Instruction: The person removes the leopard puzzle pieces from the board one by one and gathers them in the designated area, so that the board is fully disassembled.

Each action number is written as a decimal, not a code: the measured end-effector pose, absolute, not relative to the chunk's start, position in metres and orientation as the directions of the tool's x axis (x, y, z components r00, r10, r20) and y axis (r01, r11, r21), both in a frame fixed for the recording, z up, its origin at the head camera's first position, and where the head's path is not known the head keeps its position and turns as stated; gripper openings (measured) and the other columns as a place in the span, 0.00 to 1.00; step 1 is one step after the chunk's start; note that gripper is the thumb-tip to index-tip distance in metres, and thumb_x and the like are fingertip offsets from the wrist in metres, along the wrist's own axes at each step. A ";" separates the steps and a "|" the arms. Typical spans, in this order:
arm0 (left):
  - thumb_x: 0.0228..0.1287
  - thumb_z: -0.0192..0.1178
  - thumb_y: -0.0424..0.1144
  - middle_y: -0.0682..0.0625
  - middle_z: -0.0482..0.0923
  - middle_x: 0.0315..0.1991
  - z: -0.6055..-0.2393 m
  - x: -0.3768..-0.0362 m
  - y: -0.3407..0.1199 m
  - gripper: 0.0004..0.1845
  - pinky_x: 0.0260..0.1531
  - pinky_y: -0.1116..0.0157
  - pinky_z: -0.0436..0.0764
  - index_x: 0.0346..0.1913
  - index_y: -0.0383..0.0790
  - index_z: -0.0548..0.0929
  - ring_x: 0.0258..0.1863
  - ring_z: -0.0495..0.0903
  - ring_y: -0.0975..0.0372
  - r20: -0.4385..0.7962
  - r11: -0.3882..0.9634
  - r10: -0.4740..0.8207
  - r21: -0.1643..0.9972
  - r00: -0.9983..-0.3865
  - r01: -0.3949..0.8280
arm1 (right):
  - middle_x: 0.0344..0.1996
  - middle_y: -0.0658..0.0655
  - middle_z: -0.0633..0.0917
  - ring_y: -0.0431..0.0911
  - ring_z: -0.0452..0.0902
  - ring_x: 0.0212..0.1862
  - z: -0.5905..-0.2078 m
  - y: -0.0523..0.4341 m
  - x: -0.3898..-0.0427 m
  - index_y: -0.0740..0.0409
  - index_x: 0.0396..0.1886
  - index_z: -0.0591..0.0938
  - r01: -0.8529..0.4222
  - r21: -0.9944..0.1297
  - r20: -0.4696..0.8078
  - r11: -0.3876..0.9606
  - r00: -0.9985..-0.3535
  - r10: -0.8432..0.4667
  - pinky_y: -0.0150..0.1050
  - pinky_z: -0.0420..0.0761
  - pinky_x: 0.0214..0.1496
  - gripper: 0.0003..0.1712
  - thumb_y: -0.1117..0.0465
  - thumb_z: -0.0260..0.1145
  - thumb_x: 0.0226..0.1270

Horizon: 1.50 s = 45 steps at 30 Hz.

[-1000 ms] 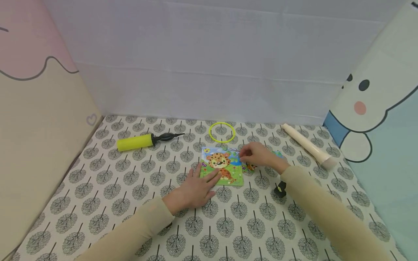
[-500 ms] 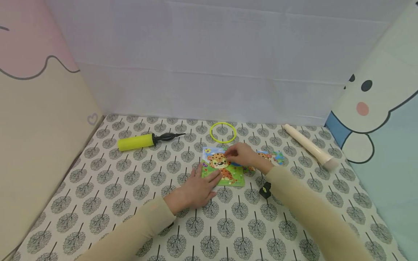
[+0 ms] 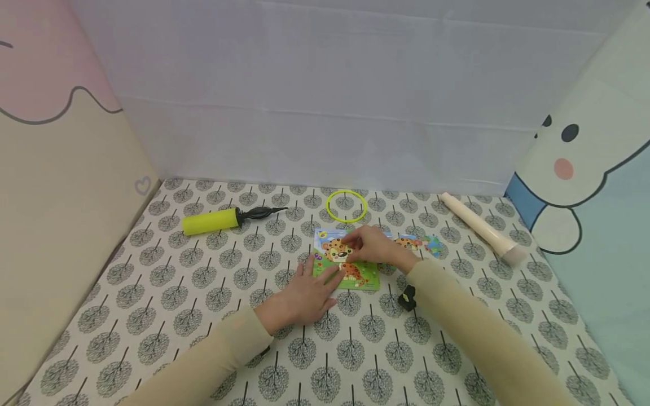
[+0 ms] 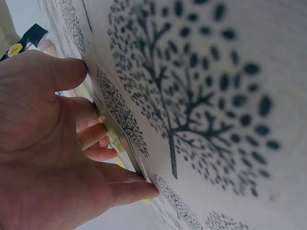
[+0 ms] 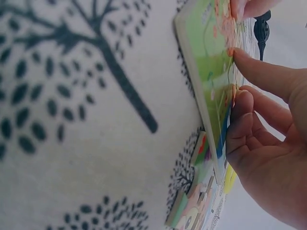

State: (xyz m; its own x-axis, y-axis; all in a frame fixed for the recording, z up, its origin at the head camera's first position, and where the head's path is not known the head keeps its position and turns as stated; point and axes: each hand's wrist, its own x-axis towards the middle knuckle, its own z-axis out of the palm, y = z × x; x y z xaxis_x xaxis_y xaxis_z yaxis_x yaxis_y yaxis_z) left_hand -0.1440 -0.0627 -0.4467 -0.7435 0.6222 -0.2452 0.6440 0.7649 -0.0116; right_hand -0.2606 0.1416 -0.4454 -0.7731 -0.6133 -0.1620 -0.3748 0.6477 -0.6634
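Honestly, with left hand (image 3: 301,296) splayed on the leopard board (image 3: 357,274) roughly midway between the desk's (image 3: 350,361) side edges and right hand (image 3: 373,245) bent-fingered over it (can't tell if pinching anything), a sloppy push could skid it into those loose pieces (image 3: 407,243).

A pale, lilac-tinted back wall (image 3: 325,96) with faint horizontal creases rises behind the counter (image 3: 350,349), whose white surface carries rows of dark tree prints. The left wall (image 3: 61,197) shows pink above cream, a wavy dark outline and a small lilac heart (image 3: 143,185). A cartoon figure (image 3: 584,158) fills much of the right wall (image 3: 616,265). Light falls soft and even.
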 end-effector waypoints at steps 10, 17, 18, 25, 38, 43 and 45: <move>0.73 0.40 0.57 0.46 0.48 0.74 -0.446 -0.145 -0.061 0.35 0.61 0.39 0.57 0.77 0.49 0.46 0.66 0.44 0.29 -0.246 0.777 0.611 0.005 -0.752 0.630 | 0.36 0.55 0.80 0.45 0.77 0.36 -0.440 0.137 -0.260 0.63 0.50 0.81 -0.273 -0.707 -0.223 0.652 -0.789 -0.573 0.37 0.80 0.40 0.27 0.66 0.78 0.48; 0.73 0.40 0.57 0.46 0.50 0.73 -0.446 -0.145 -0.062 0.35 0.62 0.39 0.57 0.77 0.49 0.47 0.66 0.45 0.29 -0.240 0.772 0.618 0.006 -0.749 0.636 | 0.36 0.54 0.80 0.45 0.75 0.38 -0.439 0.136 -0.262 0.62 0.48 0.80 -0.245 -0.692 -0.267 0.679 -0.787 -0.556 0.36 0.79 0.41 0.27 0.66 0.78 0.47; 0.73 0.41 0.57 0.46 0.50 0.73 -0.446 -0.145 -0.062 0.35 0.62 0.39 0.57 0.77 0.49 0.47 0.66 0.46 0.29 -0.239 0.772 0.618 0.007 -0.749 0.635 | 0.36 0.54 0.80 0.45 0.75 0.38 -0.439 0.135 -0.263 0.62 0.48 0.80 -0.239 -0.693 -0.272 0.681 -0.787 -0.553 0.37 0.79 0.41 0.27 0.66 0.78 0.47; 0.73 0.42 0.57 0.46 0.51 0.72 -0.443 -0.145 -0.062 0.35 0.62 0.39 0.58 0.76 0.50 0.48 0.66 0.46 0.29 -0.231 0.774 0.618 0.007 -0.752 0.634 | 0.37 0.54 0.79 0.46 0.75 0.39 -0.435 0.133 -0.266 0.63 0.50 0.77 -0.228 -0.694 -0.304 0.683 -0.767 -0.566 0.37 0.79 0.41 0.29 0.68 0.78 0.46; 0.73 0.41 0.58 0.45 0.51 0.72 -0.444 -0.146 -0.062 0.35 0.61 0.40 0.59 0.77 0.51 0.48 0.65 0.47 0.29 -0.227 0.767 0.623 -0.007 -0.748 0.641 | 0.34 0.55 0.78 0.47 0.75 0.35 -0.435 0.135 -0.263 0.61 0.47 0.75 -0.234 -0.723 -0.273 0.650 -0.767 -0.580 0.40 0.78 0.35 0.17 0.63 0.70 0.61; 0.73 0.41 0.58 0.46 0.51 0.72 -0.447 -0.147 -0.062 0.35 0.61 0.40 0.59 0.77 0.51 0.47 0.66 0.46 0.29 -0.228 0.766 0.625 -0.007 -0.747 0.643 | 0.32 0.56 0.79 0.46 0.77 0.35 -0.441 0.137 -0.263 0.62 0.47 0.75 -0.238 -0.755 -0.231 0.611 -0.776 -0.587 0.40 0.79 0.36 0.12 0.65 0.65 0.65; 0.73 0.41 0.58 0.46 0.51 0.72 -0.448 -0.147 -0.062 0.35 0.61 0.39 0.59 0.77 0.52 0.48 0.65 0.46 0.29 -0.222 0.765 0.628 0.001 -0.746 0.644 | 0.32 0.56 0.79 0.46 0.77 0.35 -0.443 0.138 -0.263 0.63 0.47 0.76 -0.235 -0.766 -0.221 0.598 -0.777 -0.589 0.40 0.79 0.36 0.13 0.65 0.66 0.65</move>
State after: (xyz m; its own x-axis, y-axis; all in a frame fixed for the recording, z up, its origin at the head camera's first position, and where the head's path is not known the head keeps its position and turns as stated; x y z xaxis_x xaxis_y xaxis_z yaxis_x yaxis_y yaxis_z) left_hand -0.1468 -0.0621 -0.4478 -0.7457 0.6284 -0.2215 0.6442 0.7648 0.0008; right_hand -0.2633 0.1377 -0.4429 -0.7771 -0.5893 -0.2209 -0.2355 0.5977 -0.7663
